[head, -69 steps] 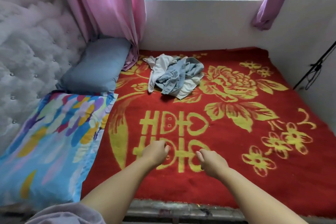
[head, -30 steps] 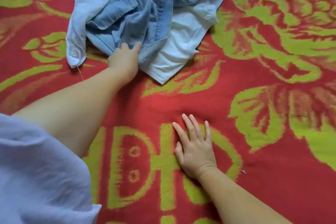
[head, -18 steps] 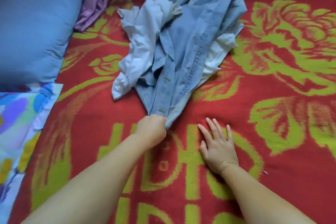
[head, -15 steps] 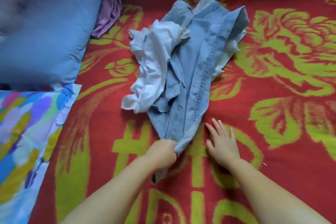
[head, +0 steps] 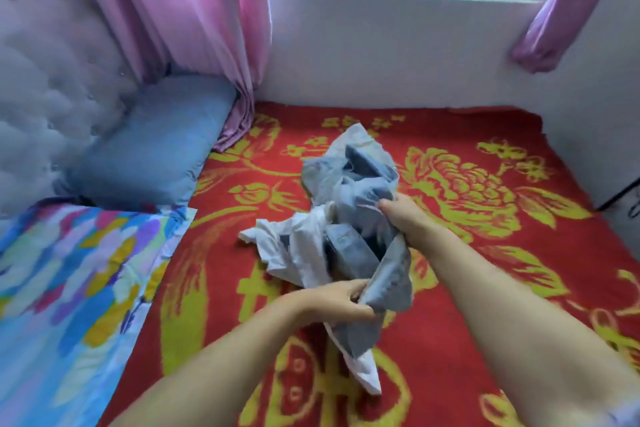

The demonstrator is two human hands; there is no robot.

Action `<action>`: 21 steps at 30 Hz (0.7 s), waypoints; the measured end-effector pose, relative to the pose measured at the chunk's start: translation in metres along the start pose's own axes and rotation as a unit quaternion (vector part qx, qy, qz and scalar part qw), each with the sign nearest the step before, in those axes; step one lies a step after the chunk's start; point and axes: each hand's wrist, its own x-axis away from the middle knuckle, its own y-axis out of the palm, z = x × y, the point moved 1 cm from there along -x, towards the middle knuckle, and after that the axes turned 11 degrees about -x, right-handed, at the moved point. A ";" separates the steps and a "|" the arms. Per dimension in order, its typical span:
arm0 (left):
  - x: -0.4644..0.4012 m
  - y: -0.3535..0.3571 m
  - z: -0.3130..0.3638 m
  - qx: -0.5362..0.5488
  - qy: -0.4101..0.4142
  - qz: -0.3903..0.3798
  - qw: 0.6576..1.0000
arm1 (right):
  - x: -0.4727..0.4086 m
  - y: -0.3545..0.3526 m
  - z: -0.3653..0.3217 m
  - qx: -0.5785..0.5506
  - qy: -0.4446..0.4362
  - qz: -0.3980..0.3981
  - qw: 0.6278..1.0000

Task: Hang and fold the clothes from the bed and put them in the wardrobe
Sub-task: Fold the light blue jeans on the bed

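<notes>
- The bundle of clothes [head: 349, 218], a denim shirt tangled with a white garment, sits mid-frame on the red bed cover [head: 485, 288], partly lifted.
- The left hand [head: 341, 302] pinches a denim edge at lower centre; its grip is closed on the cloth.
- The right hand [head: 403, 218] clutches the denim higher up.
- Step in hand: gathering the clothes, it seems.
- Next, probably: pull the two garments apart before any folding or hanging.

the right hand [head: 403, 218], flat on the bed before, now grips the bundled clothes [head: 356, 218], now lifted toward the person.
</notes>
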 end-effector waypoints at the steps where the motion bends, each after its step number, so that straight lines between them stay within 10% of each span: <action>1: 0.011 -0.010 0.009 0.040 0.008 0.026 0.999 | 0.013 -0.006 -0.039 -0.010 -0.034 0.005 0.999; 5: 0.043 -0.043 0.029 0.181 0.022 0.262 0.947 | 0.074 -0.029 -0.162 -0.023 -0.134 -0.018 0.991; 8: 0.058 -0.070 0.048 0.008 0.021 0.423 0.906 | 0.123 -0.033 -0.219 -0.033 -0.182 -0.054 0.981; 14: 0.062 -0.072 0.076 -0.174 0.077 0.277 0.942 | 0.191 -0.047 -0.293 -0.225 -0.288 0.015 0.931; 21: 0.061 -0.063 0.092 0.002 0.040 0.389 0.920 | 0.207 -0.097 -0.297 -0.322 -0.307 0.072 0.893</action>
